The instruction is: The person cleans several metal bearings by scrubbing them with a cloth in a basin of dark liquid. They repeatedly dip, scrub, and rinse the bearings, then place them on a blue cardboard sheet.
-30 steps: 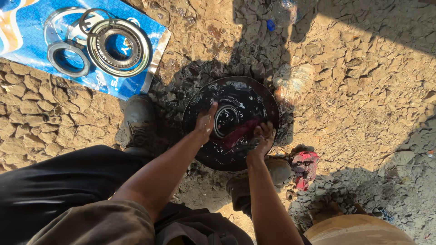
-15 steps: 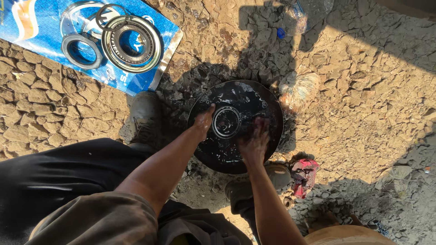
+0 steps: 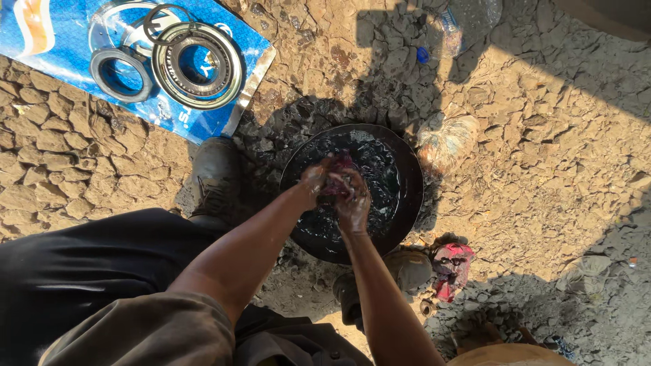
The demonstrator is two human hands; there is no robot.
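Observation:
A round black pan [image 3: 409,203] of dark oily liquid sits on cracked dry ground. Both my hands meet over its middle. My left hand [image 3: 314,179] and my right hand [image 3: 354,198] are pressed together around a dark red rag [image 3: 338,169], with the fingers closed on it. Both hands are wet and smeared with the dark liquid. The metal ring seen in the pan earlier is hidden under my hands.
A blue sheet [image 3: 41,30] at the upper left carries a large bearing [image 3: 198,66], a black seal ring [image 3: 122,73] and thin rings. My shoes [image 3: 215,175] flank the pan. A plastic bag [image 3: 444,141], a clear bottle [image 3: 468,17] and a red cloth [image 3: 453,264] lie nearby.
My hands have lifted from the ring in the pan and come together around the red rag. The view has shifted slightly.

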